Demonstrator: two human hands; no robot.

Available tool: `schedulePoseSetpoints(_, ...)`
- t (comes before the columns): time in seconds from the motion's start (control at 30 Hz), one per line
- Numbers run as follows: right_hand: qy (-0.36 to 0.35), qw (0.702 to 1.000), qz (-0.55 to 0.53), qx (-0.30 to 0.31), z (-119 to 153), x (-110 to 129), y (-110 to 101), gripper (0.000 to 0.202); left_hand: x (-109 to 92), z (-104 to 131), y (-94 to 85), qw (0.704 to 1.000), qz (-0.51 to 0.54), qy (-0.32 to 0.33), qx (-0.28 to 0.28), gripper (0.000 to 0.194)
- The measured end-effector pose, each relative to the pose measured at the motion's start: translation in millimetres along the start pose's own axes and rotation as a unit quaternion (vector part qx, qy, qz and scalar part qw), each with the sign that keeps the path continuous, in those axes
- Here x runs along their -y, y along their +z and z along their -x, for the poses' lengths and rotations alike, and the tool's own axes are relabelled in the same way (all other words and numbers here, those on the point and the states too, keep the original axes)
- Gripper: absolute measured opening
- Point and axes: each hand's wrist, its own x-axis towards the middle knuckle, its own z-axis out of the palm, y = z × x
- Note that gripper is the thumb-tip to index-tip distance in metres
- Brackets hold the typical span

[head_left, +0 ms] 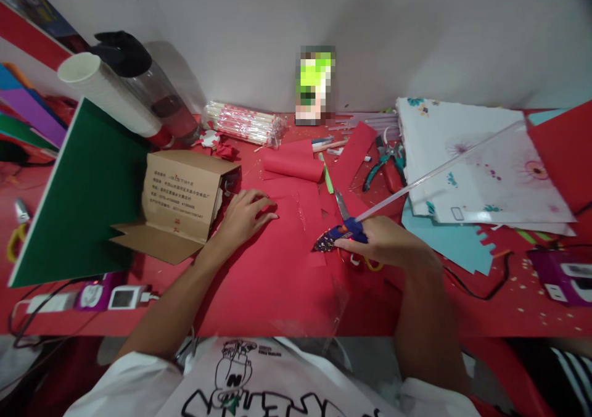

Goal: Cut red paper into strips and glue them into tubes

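Observation:
My right hand (386,241) is wrapped round a blue hot glue gun (335,237), its dark tip pointing left, low over a red paper sheet (259,287). From the back of the gun a long clear glue stick (435,173) slants up to the right. Near the tip, a thin shiny line runs along the sheet's right side. My left hand (245,219) lies on the sheet's left part, fingers stretched out and holding nothing. Just left of it stands an opened cardboard box (180,189). Yellow-handled scissors (374,265) are partly hidden below my right hand.
Behind the sheet lie a red paper roll (293,165), a utility knife (328,176), pliers (387,161) and a packet of wrapped sticks (245,123). A phone (314,87) leans on the wall. Patterned white sheets (481,176) lie right; a green board (78,201) stands left.

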Motion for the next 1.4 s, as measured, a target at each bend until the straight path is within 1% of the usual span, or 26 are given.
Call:
schedulePoseSetpoints(0.17,0.009,1.0,-0.001,0.002,-0.7,7.1,1.3,0.049,-0.4,0.2,-0.4,1.0,0.005,0.0,0.003,0.031)
schedulePoseSetpoints(0.27,0.031,0.998,-0.027,0.046,-1.0,15.1,2.3,0.049,-1.0,0.3,-1.2,1.0,0.01,-0.001,0.005,0.032)
schedulePoseSetpoints(0.33,0.037,0.997,-0.027,0.059,-1.2,21.2,2.7,0.047,-1.3,0.3,-1.5,1.0,0.011,0.001,0.006,0.033)
schedulePoseSetpoints(0.47,0.007,0.999,0.02,0.025,-1.9,30.8,4.2,0.041,-0.9,0.5,-1.2,1.0,0.01,0.004,0.006,0.034)
schedulePoseSetpoints(0.53,-0.004,0.999,0.027,0.019,-3.0,32.7,6.0,0.04,-0.6,0.7,-0.8,1.0,0.008,0.004,0.007,0.035)
schedulePoseSetpoints(0.77,-0.031,0.999,0.034,-0.009,-10.8,32.5,15.7,0.042,-1.4,0.2,-1.3,1.0,0.006,0.001,0.014,0.034)
schedulePoseSetpoints(0.9,-0.04,0.999,0.031,-0.015,-12.7,34.5,17.4,0.041,-1.5,0.3,-0.9,1.0,0.008,-0.004,0.018,0.033)
schedulePoseSetpoints(1.03,-0.028,1.0,0.004,-0.004,-8.6,33.6,12.9,0.041,-1.5,0.5,-0.4,1.0,0.008,-0.005,0.017,0.034)
schedulePoseSetpoints(1.2,0.006,0.999,-0.029,0.014,-0.8,24.1,7.9,0.045,-1.8,0.4,-1.0,1.0,0.017,-0.003,0.012,0.036)
schedulePoseSetpoints(1.33,0.045,0.993,-0.106,0.037,1.7,17.1,8.7,0.037,-1.5,-0.2,-1.0,1.0,0.01,-0.005,0.016,0.034)
schedulePoseSetpoints(1.37,0.037,0.991,-0.117,0.044,1.3,16.4,9.1,0.036,-1.4,-0.4,-0.9,1.0,0.007,-0.006,0.016,0.034)
schedulePoseSetpoints(1.4,0.014,0.992,-0.119,0.048,0.3,16.1,9.6,0.036,-1.4,-0.5,-0.8,1.0,0.005,-0.007,0.016,0.033)
